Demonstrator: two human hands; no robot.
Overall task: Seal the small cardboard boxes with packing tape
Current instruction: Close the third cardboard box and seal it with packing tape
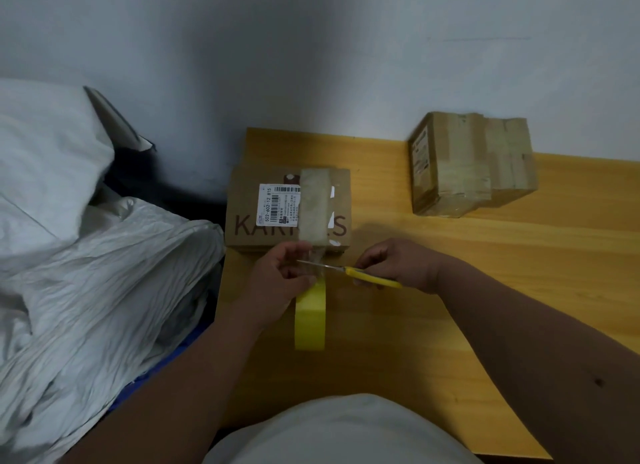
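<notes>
I am cutting the clear tape strip [313,255] running off the printed box [289,209] at twelve o'clock on the bench [485,273], left hand [277,283] pinching it taut above the yellow roll [310,319], right hand [398,266] gripping scissors [349,272] at three o'clock; next I judge the blades need closing cleanly.

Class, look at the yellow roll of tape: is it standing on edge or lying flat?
On edge: the tape roll shows its curved outer band, not its round face, below the left hand.
</notes>
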